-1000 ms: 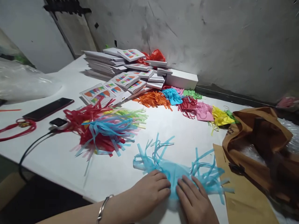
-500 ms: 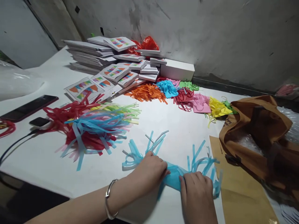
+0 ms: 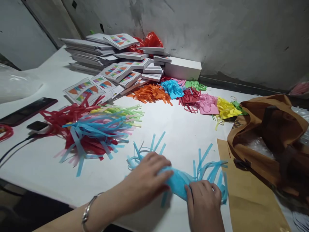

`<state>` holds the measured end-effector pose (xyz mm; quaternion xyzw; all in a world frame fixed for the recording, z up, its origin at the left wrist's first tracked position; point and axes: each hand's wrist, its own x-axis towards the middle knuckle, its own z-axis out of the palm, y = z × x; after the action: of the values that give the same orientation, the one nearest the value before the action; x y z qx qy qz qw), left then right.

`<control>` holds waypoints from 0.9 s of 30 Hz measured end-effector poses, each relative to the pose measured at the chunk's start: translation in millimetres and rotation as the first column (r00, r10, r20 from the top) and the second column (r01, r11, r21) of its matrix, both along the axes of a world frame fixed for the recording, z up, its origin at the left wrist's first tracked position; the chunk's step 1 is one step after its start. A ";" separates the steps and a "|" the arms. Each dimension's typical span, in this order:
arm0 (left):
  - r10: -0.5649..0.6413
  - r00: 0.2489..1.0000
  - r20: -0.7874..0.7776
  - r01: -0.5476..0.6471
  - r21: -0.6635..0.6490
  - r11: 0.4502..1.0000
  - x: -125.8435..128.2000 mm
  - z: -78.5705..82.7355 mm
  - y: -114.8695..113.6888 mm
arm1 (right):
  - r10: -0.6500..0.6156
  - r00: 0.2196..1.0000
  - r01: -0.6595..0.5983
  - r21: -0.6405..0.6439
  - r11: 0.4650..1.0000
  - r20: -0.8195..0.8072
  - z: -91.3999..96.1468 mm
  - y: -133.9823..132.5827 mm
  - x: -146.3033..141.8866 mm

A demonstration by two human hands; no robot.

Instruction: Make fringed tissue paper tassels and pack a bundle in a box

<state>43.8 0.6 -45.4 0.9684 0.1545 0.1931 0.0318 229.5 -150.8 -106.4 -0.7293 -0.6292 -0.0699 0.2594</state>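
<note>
A light blue fringed tissue paper piece (image 3: 180, 182) lies on the white table (image 3: 181, 135) near its front edge. My left hand (image 3: 147, 177), with a silver bracelet on its wrist, presses on the paper's left part with fingers closed together over it. My right hand (image 3: 204, 201) grips the rolled middle of the same paper with curled fingers. Blue fringe strips stick out on both sides of my hands.
A heap of red, blue, green and pink fringed paper (image 3: 94, 129) lies to the left. Coloured paper piles (image 3: 183, 96) and stacked white boxes (image 3: 116, 58) sit at the back. A brown bag (image 3: 267, 129) and brown envelope (image 3: 248, 196) are at right; a phone (image 3: 26, 111) at left.
The flat blue paper has been gathered and rolled between my hands. My left hand has slid over it, fingers now stretched across the roll. The view has shifted slightly right.
</note>
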 end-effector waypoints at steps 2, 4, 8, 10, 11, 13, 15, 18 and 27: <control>-0.174 0.981 -0.083 0.171 -0.040 0.984 9.0 -5.5 -9.1 | -0.004 0.999 0.006 -0.037 0.999 0.042 2.0 4.3 2.6; -0.196 0.969 -0.151 0.191 -0.047 0.980 14.2 -10.6 -12.3 | 0.004 0.993 0.004 -0.064 0.998 0.114 3.9 10.0 5.9; -0.173 0.968 -0.182 0.164 -0.062 0.985 12.7 -16.8 -8.7 | 0.035 0.973 -0.009 -0.116 0.993 0.230 4.3 20.6 12.8; -0.163 0.971 -0.173 0.155 -0.062 0.986 10.8 -19.6 -7.0 | 0.032 0.965 0.007 -0.148 0.989 0.259 5.4 23.1 14.7; -0.160 0.973 -0.168 0.152 -0.061 0.986 10.3 -21.5 -6.6 | 0.018 0.962 0.026 -0.158 0.987 0.274 7.0 23.4 14.9; -0.155 0.976 -0.152 0.149 -0.051 0.988 10.7 -26.3 -5.7 | -0.052 0.948 0.100 -0.137 0.985 0.314 12.6 22.3 13.1; -0.147 0.981 -0.126 0.143 -0.039 0.989 12.3 -31.3 -4.3 | -0.121 0.929 0.143 -0.038 0.989 0.349 19.1 19.7 8.4; -0.148 0.986 -0.076 0.145 -0.043 0.988 14.6 -34.7 -1.5 | -0.005 0.942 -0.023 0.080 0.996 0.335 22.4 14.3 -1.2; -0.224 0.971 -0.085 0.213 -0.127 0.969 4.1 -20.4 -10.9 | 0.330 0.903 -0.362 0.076 0.929 0.275 -2.6 -1.4 -2.6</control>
<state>47.9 -10.2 -65.7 0.9843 0.0593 0.1312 0.1018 226.8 -152.2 -108.9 -0.5728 -0.7714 -0.1561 0.2290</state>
